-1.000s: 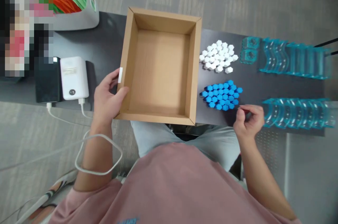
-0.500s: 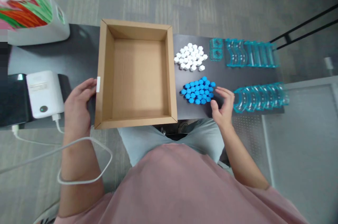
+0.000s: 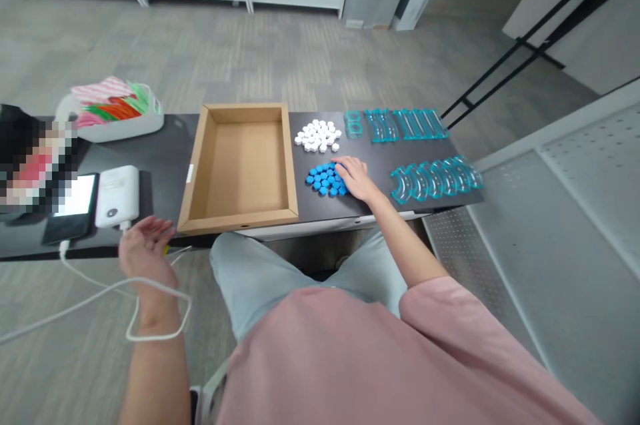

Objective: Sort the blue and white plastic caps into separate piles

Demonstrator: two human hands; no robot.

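My right hand (image 3: 354,177) lies palm down at the right side of a cluster of blue hexagonal pieces (image 3: 324,179), its fingers stretched out over some of them. Behind that cluster is a loose pile of white hexagonal pieces (image 3: 319,136). To their left stands a shallow cardboard box (image 3: 293,171) with nothing inside. Near the table's front edge, left of the box's near corner, my left hand (image 3: 149,250) is turned palm up. Its fingers are loosely bent and hold nothing that I can see. A white cable (image 3: 161,337) loops around the left forearm.
Clear teal-edged plastic parts stand in a back row (image 3: 421,125) and a front row (image 3: 436,179) on the right. At left are a white power bank (image 3: 117,195), a phone (image 3: 75,205) and a white basket (image 3: 125,128) of colourful items. A grey perforated panel (image 3: 565,211) borders the right.
The view has tilted up, showing cabinets beyond. My left hand has left the box's side and dropped toward the table's front edge. My right hand has moved onto the blue pieces.
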